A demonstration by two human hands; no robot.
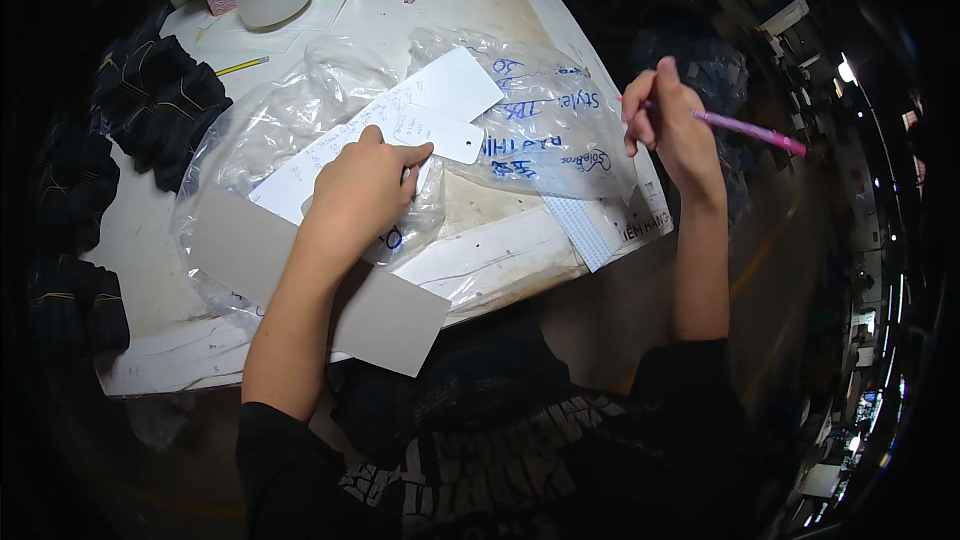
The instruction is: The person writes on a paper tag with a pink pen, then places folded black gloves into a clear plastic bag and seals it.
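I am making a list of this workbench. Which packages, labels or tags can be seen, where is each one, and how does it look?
White paper strip: long rectangle with handwriting, under the left hand.
White tag: rounded, one punched hole, at the left fingertips.
White card: blank rectangle, beyond the tag.
Clear plastic bag: crumpled, blue handwriting, centre of the table.
Grey cardboard: flat strip at the near table edge.
Pink pen: in the right hand.
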